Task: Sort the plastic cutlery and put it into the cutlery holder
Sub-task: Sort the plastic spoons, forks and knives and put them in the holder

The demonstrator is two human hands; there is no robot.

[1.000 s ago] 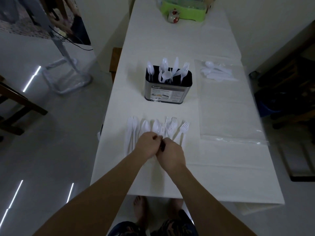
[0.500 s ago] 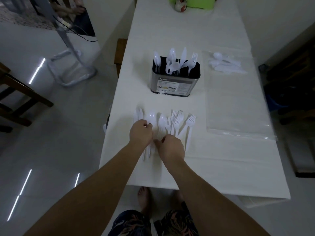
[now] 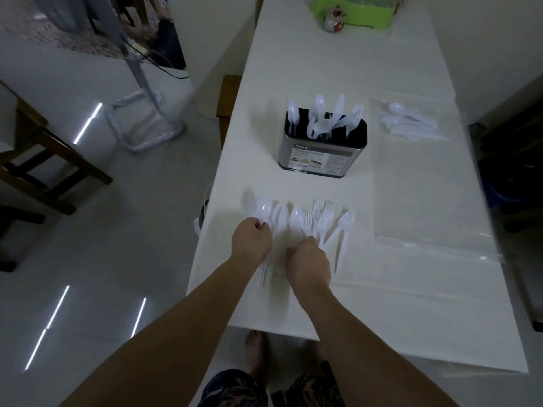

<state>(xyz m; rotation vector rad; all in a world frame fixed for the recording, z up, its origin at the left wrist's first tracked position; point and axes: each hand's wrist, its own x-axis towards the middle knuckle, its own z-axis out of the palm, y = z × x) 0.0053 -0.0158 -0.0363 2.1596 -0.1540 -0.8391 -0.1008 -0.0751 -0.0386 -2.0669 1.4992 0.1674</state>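
Observation:
A steel cutlery holder (image 3: 321, 151) with a black top stands mid-table and holds white plastic spoons, a knife and a fork upright. Nearer to me, white plastic cutlery lies in a row: spoons and knives (image 3: 279, 215) on the left, several forks (image 3: 323, 218) on the right. My left hand (image 3: 249, 239) has its fingers curled round the handle of a white spoon (image 3: 262, 208) at the left of the row. My right hand (image 3: 308, 259) lies over the handles in the middle, fingers curled down onto them; what it grips is hidden.
A clear plastic bag (image 3: 426, 183) lies flat on the right of the table with more white cutlery (image 3: 408, 123) at its far end. A green tray (image 3: 355, 10) and a small jar (image 3: 333, 19) sit at the far end. The table's left edge runs beside my left hand.
My hands were together over the middle handles; they have parted, the left one sliding left onto a spoon's handle. The camera has tilted and moved closer.

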